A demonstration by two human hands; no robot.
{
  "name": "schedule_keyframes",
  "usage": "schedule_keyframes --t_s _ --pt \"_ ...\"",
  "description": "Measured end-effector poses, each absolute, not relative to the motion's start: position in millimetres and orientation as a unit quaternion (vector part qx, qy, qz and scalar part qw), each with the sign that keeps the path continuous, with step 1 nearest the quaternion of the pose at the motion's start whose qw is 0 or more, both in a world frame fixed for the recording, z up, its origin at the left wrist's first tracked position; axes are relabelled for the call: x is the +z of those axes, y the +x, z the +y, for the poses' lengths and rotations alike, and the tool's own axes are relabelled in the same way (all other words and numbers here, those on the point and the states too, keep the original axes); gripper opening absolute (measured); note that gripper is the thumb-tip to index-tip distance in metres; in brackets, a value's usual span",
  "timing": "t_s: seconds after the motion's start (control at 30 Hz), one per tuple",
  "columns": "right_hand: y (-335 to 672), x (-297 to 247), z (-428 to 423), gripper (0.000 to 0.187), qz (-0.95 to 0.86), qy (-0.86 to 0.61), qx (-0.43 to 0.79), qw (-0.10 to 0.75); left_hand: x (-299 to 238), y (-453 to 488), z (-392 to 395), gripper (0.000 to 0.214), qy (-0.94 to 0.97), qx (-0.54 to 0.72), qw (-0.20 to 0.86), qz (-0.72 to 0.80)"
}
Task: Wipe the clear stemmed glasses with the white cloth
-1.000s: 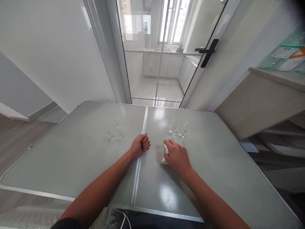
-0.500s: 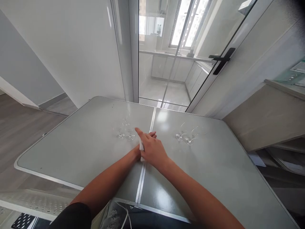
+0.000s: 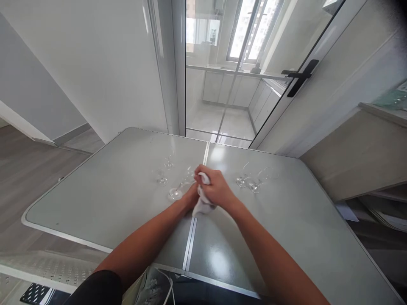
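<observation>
Right hand (image 3: 218, 185) had fingers clamped round bunched white cloth (image 3: 202, 207), mid-table, against left hand (image 3: 190, 195); left fingers hidden behind it, couldn't tell state. Cloth work looked under way, unfinished. Nearest stemmed glass (image 3: 175, 193) crowded left wrist at nine o'clock; whether held, unclear. Glass pair (image 3: 162, 179) at ten, second pair (image 3: 255, 187) at three, all untouched. Glazed door (image 3: 219, 91) beyond table (image 3: 104, 190), twelve o'clock.

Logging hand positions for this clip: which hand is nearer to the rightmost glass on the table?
Right. The right hand, holding the cloth, is left of the rightmost glass, with another glass between; the left hand is farther left.
</observation>
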State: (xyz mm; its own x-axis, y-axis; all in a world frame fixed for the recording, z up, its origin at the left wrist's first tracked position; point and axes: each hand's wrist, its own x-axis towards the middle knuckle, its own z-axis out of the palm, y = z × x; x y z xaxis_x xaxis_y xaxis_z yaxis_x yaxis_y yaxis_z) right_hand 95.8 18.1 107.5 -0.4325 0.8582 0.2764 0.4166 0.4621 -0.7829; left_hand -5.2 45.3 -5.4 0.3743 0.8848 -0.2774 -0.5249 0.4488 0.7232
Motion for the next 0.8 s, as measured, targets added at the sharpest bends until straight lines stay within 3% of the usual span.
schedule_keyframes --t_s 0.13,0.3,0.4,0.5,0.63,0.8 --pt "158 102 9 0.022 -0.703 -0.371 0.465 0.389 -5 -15 41 0.057 0.280 0.372 0.848 0.254" --pt "191 76 -2 0.027 -0.709 -0.411 0.440 0.368 5 -20 37 0.063 0.342 0.293 0.882 0.142" --pt "199 70 -8 0.042 -0.697 -0.422 0.433 0.385 12 -19 34 0.059 0.363 0.306 0.866 0.155" --pt "211 78 -13 0.050 -0.706 -0.472 0.314 0.426 17 -17 32 0.061 0.385 0.364 0.826 0.192" --pt "227 90 -16 0.053 -0.690 -0.576 0.179 0.400 14 -14 28 0.065 0.449 0.446 0.737 0.239" --pt "224 83 -18 0.061 -0.483 -0.610 0.386 0.496 7 -13 18 0.062 0.545 0.509 0.596 0.298"
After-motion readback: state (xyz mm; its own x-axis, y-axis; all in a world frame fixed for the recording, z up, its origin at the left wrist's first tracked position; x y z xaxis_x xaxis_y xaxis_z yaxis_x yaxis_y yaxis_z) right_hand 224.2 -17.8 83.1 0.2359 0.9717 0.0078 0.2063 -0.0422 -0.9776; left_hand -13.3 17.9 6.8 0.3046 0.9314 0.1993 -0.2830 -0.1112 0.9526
